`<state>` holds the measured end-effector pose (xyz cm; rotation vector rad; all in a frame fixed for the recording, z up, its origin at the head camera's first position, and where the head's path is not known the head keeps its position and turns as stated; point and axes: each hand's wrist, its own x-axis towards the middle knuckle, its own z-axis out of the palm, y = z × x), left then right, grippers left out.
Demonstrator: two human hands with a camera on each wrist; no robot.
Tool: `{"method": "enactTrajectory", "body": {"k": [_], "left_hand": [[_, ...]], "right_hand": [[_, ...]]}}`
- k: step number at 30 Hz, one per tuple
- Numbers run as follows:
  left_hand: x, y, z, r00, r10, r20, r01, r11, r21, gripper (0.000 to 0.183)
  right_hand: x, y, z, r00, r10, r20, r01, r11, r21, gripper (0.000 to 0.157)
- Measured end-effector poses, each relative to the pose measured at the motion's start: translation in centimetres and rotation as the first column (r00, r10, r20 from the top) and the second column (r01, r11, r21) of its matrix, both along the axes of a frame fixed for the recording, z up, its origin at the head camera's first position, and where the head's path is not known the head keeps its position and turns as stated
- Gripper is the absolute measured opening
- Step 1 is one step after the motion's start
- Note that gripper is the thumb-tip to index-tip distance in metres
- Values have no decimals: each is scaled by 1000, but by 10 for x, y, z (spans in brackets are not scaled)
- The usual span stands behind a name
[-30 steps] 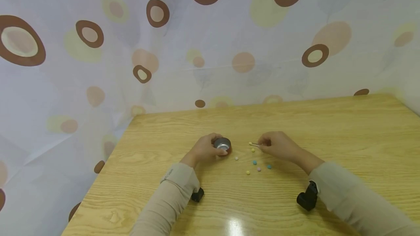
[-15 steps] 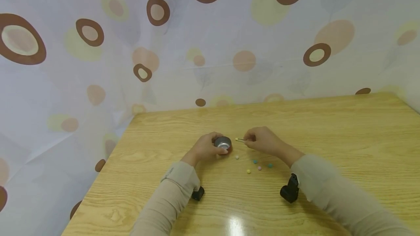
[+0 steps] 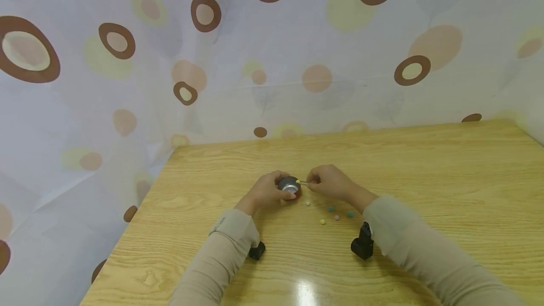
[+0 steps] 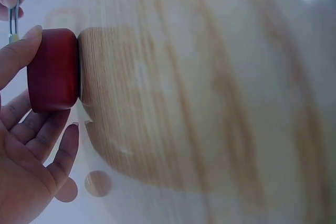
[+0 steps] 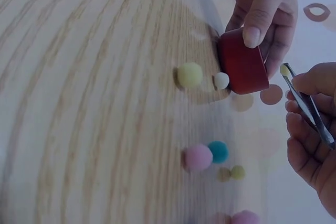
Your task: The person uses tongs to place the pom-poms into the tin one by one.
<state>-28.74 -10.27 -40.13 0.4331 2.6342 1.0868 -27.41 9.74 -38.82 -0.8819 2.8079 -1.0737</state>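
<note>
One wooden table point(image 3: 425, 169), spotted backdrop point(image 3: 280, 103); left hand point(image 3: 267, 191) grips cup point(image 5: 244, 69), only head view shows its inside; right hand point(image 3: 333, 184) pinches tweezers point(image 5: 308, 108).

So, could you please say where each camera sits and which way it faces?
Head: worn on the head, facing forward and down at the table; left hand, right hand and sleeves show.
Left wrist: worn there, facing the red cup; the left hand and part of the right show.
Right wrist: worn there, facing the pom-poms and cup; both hands show.
Wrist views share the cup and tweezers.
</note>
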Motion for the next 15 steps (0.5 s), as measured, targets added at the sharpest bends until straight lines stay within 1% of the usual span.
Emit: {"method": "enactTrajectory", "body": {"k": [6,15], "left_hand": [[0,0,-1,1000,-2,-5,2,1000,3,57],[1,0,1,1000,-2,13,2,1000,20,55]], "right_hand": [[-1,-3,-2,1000,-5,20,4,1000,24,8],[-2,-6,-4,1000,5,8,-5,1000,30,7]]}}
